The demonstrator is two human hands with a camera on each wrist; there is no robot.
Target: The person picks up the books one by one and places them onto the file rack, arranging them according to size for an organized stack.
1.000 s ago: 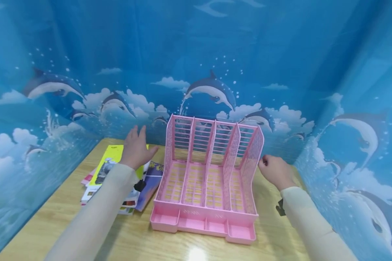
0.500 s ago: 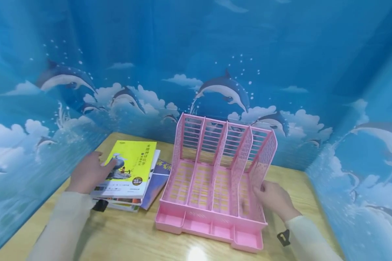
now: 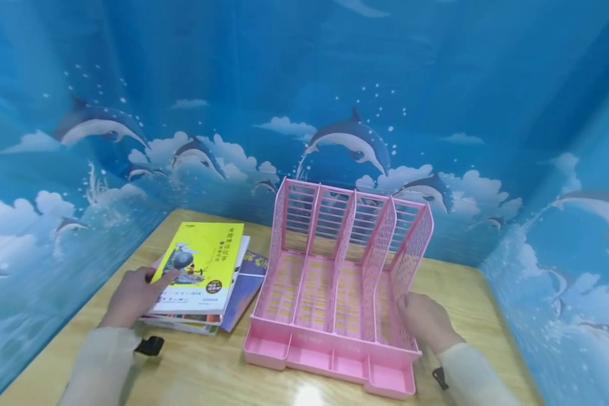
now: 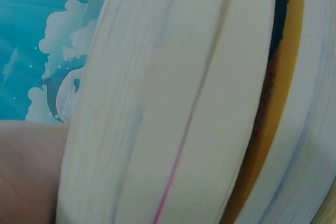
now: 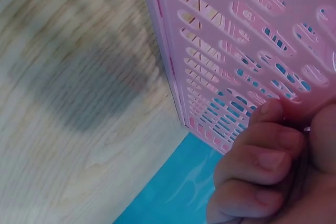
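Observation:
A yellow-covered book [image 3: 203,262] tops a stack of books at the left of the desk. My left hand [image 3: 134,293] grips its lower left edge, thumb lying on the cover. Page edges [image 4: 173,103] of the stacked books fill the left wrist view, with part of the hand [image 4: 31,171] at the left. A pink file rack [image 3: 330,332] stands upright in the middle, its tall slots holding nothing. My right hand [image 3: 428,321] is at the rack's right side panel. The right wrist view shows its curled fingers [image 5: 257,161] pinching the perforated panel [image 5: 252,45].
A purple book [image 3: 243,293] sticks out from under the stack, close to the rack's left side. Small open trays [image 3: 352,363] run along the rack's front. A blue dolphin-print curtain [image 3: 233,113] encloses the wooden desk [image 3: 203,375] at the back and sides.
My left hand has come down from above the stack to the yellow book's left edge and now grips it. My right hand has moved down along the rack's right panel. The view has shifted left.

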